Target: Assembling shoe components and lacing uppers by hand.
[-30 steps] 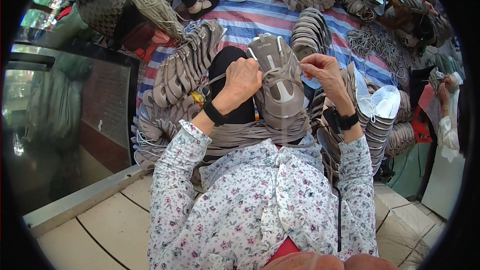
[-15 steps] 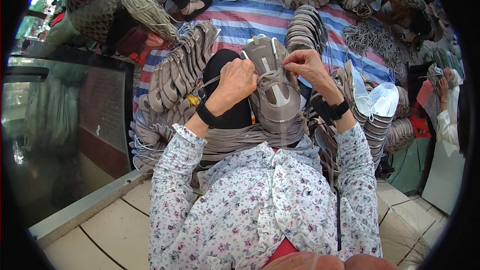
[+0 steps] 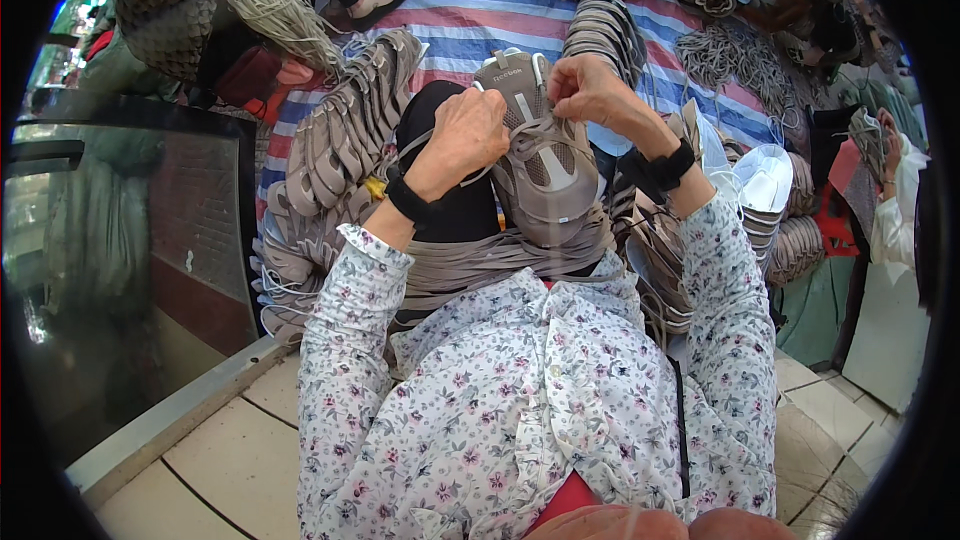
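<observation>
A grey-brown sneaker upper (image 3: 550, 198) stands upright between my knees, toe toward me, with a grey shoelace (image 3: 537, 132) crossing its tongue. My left hand (image 3: 463, 143) is closed at the upper's left edge, and a strand of lace trails out of it to the left. At the right eyelet edge my right hand (image 3: 598, 98) is closed in a pinch on the shoelace; its fingertips partly hide the lace. Both wrists wear black bands. Across my lap lies a thick bundle of grey laces (image 3: 480, 275).
Stacked shoe uppers (image 3: 350, 125) curve along my left, and another stack (image 3: 605, 35) stands beyond the sneaker. More uppers with white insides (image 3: 765, 180) are at right. A lace heap (image 3: 740, 75) lies on the striped sheet (image 3: 480, 25). Other people sit at upper left and far right.
My right hand has risen a little and moved slightly left over the upper's eyelet edge. The left hand stays closed beside the upper. The whole view has shifted slightly.
</observation>
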Demonstrator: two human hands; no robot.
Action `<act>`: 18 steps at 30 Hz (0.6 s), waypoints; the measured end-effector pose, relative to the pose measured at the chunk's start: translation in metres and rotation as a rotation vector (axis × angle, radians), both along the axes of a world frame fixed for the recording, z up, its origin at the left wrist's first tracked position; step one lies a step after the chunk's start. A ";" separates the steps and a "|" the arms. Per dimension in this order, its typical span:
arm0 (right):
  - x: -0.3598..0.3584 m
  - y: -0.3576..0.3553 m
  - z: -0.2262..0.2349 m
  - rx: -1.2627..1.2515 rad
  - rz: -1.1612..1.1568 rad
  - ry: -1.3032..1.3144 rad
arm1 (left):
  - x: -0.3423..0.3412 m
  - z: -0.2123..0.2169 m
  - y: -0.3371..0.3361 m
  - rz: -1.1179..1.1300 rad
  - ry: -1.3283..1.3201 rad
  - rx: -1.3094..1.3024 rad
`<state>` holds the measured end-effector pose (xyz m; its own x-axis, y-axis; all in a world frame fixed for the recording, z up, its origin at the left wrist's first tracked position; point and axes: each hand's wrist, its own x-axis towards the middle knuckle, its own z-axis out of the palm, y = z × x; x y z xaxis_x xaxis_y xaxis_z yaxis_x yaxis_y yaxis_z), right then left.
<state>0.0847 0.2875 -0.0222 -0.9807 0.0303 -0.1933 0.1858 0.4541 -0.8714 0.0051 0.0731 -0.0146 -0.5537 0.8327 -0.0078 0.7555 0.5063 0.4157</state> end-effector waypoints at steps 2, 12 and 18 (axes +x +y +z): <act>-0.003 0.006 -0.003 -0.297 -0.116 -0.090 | -0.004 0.005 0.002 -0.002 -0.059 -0.029; 0.013 -0.023 0.009 0.484 0.038 0.332 | -0.004 -0.012 -0.031 0.155 -0.800 0.096; -0.007 -0.051 0.002 0.252 0.148 0.275 | 0.007 -0.017 -0.030 0.224 -0.952 0.230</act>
<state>0.0779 0.2368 -0.0197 -0.9921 -0.1021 0.0728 -0.1225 0.6640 -0.7376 0.0124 0.0431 -0.0320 -0.5449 0.7470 -0.3809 -0.0449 0.4277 0.9028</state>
